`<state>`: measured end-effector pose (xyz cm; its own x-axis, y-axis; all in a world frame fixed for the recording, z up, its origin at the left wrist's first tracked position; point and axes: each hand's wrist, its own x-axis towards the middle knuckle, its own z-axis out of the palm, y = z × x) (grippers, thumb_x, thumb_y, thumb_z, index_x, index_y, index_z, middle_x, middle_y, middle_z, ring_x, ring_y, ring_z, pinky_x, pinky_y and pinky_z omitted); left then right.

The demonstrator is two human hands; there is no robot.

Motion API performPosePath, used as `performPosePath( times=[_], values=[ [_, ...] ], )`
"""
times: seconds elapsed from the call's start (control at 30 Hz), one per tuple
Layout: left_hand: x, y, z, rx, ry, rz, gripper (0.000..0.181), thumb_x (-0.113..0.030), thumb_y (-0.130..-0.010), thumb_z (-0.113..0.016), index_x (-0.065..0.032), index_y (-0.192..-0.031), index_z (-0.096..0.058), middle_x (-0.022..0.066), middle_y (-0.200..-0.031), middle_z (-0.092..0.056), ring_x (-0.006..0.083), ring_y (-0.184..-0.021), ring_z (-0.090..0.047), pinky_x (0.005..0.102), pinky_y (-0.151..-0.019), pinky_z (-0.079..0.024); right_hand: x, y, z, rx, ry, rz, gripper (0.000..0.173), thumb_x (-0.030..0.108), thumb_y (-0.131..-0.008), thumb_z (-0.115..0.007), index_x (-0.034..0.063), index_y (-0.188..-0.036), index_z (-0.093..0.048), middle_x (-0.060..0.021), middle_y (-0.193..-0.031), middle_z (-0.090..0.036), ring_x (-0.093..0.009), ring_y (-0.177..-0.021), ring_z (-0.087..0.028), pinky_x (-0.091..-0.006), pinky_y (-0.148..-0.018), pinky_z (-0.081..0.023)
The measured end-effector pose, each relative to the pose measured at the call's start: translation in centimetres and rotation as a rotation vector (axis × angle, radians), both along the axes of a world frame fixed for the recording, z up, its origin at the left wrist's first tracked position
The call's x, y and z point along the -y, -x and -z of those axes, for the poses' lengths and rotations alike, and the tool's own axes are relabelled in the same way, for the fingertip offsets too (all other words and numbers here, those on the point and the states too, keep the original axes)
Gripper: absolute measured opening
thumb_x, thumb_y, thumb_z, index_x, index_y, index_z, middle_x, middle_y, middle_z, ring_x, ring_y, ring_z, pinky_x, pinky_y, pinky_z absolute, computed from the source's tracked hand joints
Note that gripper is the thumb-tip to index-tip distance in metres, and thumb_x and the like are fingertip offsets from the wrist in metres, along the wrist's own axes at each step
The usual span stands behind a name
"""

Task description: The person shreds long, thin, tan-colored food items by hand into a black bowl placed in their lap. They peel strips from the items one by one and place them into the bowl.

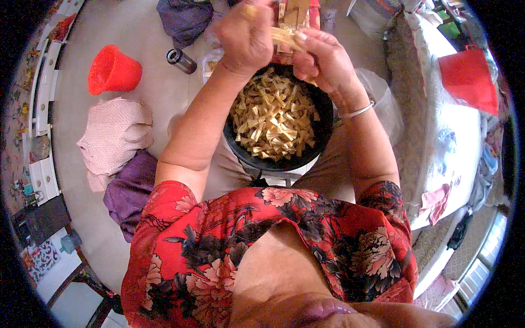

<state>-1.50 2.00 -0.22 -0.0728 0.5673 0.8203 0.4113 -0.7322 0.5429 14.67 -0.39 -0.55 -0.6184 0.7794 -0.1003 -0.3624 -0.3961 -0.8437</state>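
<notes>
Pale-gold strips pinched at the middle like bows [277, 119] fill a round black pan [262, 165] between my knees. Above its far rim, my right hand [326, 57] pinches a flat pale-gold strip [284, 37] between thumb and fingers; its material is not certain, perhaps dried husk. My left hand [246, 43] is curled and blurred by motion, with the strip's other end against it. Something yellowish shows at its fingers. Just beyond my hands stands a red box [313, 16] with flat brown and golden pieces [296, 14] on or in it.
On the floor at left are a red plastic bucket [117, 70], a dark flask [181, 61], a pink cloth [117, 133] and a purple cloth [133, 190]. Clear plastic bags [379, 98] lie by my right arm. A white-covered bed or sofa [445, 151] bearing a red bag [469, 80] borders the right.
</notes>
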Motion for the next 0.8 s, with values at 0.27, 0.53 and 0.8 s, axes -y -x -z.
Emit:
performPosePath(
  times=[0.27,0.53,0.8],
  values=[
    [1.8,-3.1,2.9,-0.03,0.287,0.353,0.031,-0.018,-0.088,-0.039,-0.0022,-0.106,-0.059,0.011,-0.111,-0.058,0.0238,-0.108,-0.051,0.0327,-0.094,-0.037,1.1,1.0,1.8,0.949,-0.904,0.606,0.012,0.012,-0.081,-0.058,0.0012,-0.085,-0.059,-0.0022,-0.074,-0.06,-0.013,-0.065,-0.058,-0.0286,-0.052,-0.047],
    [0.7,-2.1,2.6,-0.297,0.539,0.128,0.023,-0.005,-0.069,-0.048,0.0004,-0.088,-0.06,0.0049,-0.084,-0.061,0.0106,-0.071,-0.058,0.0262,-0.063,-0.047,0.8,1.0,2.0,0.515,-0.35,0.453,0.024,0.024,-0.087,-0.05,0.003,-0.085,-0.06,0.0006,-0.062,-0.054,-0.007,-0.051,-0.048,-0.0211,-0.044,-0.039],
    [0.8,-1.7,0.3,-0.245,-0.115,0.268,0.005,-0.004,-0.064,-0.049,-0.0047,-0.068,-0.052,0.0097,-0.066,-0.058,0.0285,-0.057,-0.056,0.0339,-0.056,-0.045,-0.4,-1.2,2.4,-0.067,0.392,-0.035,0.016,0.023,-0.08,-0.052,0.0079,-0.076,-0.056,0.0022,-0.048,-0.038,-0.009,-0.036,-0.032,-0.0267,-0.037,-0.036]
  ],
)
